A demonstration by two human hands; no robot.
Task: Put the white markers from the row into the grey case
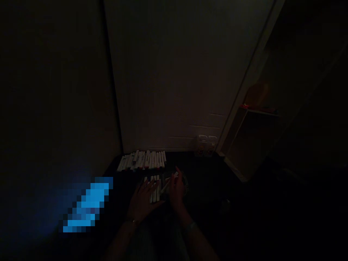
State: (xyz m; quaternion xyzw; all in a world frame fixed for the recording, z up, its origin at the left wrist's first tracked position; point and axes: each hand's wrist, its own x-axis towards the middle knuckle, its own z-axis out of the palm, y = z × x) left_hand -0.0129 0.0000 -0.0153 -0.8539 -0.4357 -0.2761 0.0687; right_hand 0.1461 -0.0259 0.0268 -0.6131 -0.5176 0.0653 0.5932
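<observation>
In the dim light, my left hand [144,197] lies with fingers spread over a short row of white markers [154,197], touching them. My right hand [176,188] is just to the right, its fingers bent around a white marker [176,174] whose pale end shows by the fingertips. A slanted white stick, probably another marker [165,186], lies between the two hands. Beneath my right hand is what looks like a clear case [186,183], its outline mostly lost in the dark. Behind the hands, a longer row of white markers [143,160] lies side by side.
A pale wall [179,83] rises at the back of the dark table [206,181]. Two clear jug-like containers [206,146] stand against it at the right. A glowing blue, pixelated screen [88,204] is at the left. A low shelf or box [250,134] stands farther right.
</observation>
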